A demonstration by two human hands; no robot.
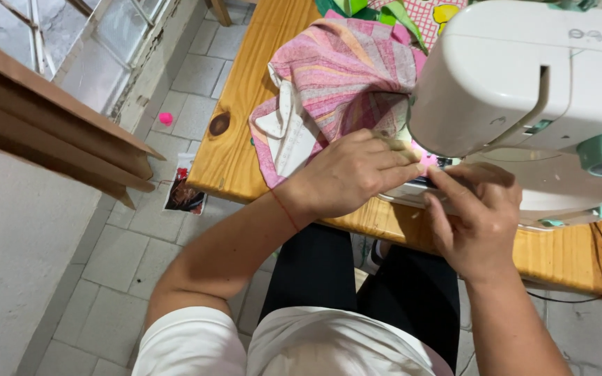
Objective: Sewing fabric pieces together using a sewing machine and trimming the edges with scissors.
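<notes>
A white sewing machine (524, 76) stands on a wooden table (228, 157). Pink striped fabric (346, 73) with a white lining lies bunched to its left and runs under the machine head. My left hand (353, 174) rests flat on the fabric beside the needle area, fingers together, pressing it down. My right hand (475, 219) is at the machine's front edge, its fingertips pinching the fabric edge close to the presser foot. The needle itself is hidden by my fingers and the machine head.
More coloured cloth pieces (412, 14) lie at the table's far end. A black cable (597, 271) hangs over the near right edge. Below are a grey tiled floor (116, 257), a paper scrap (184, 191), a small pink object (166, 118) and cardboard sheets (43, 111) at left.
</notes>
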